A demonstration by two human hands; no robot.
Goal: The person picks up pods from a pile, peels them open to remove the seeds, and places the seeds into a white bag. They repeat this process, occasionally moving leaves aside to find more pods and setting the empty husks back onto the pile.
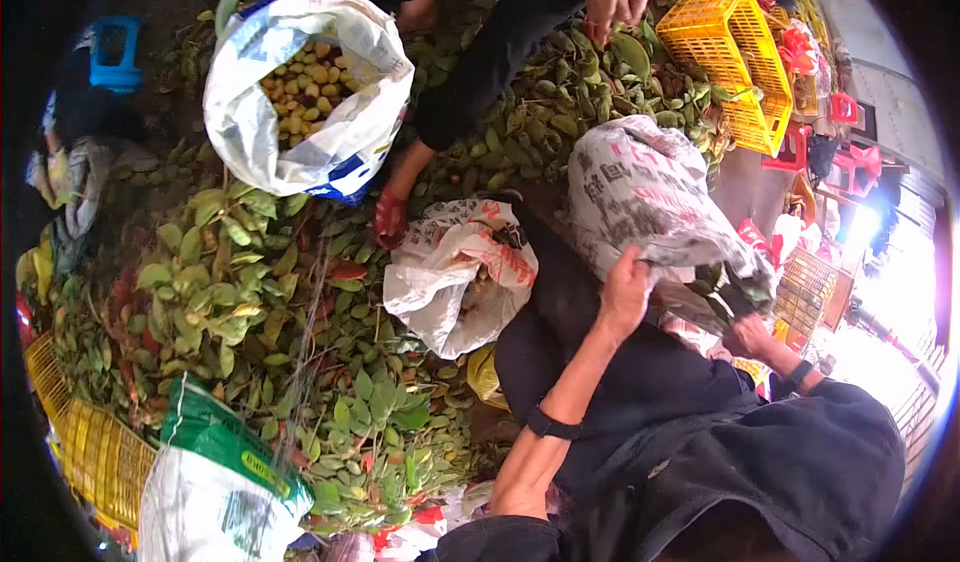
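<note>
A dirty white woven bag with red and dark print lies over the leaves at centre right, its mouth turned toward my body. My left hand is closed on the near edge of that mouth. Further right, my right hand has its fingers bent at the other side of the mouth, on the bag's rim. Some green leaves show inside the opening between my hands. A smaller white bag with its top rolled open stands left of my legs, its contents pale and unclear.
Green leaves cover the ground. A large white sack holds small yellowish fruit. Another person's hands are over leaves at the top. Yellow crates stand upper right, others lower left, beside a green-and-white sack.
</note>
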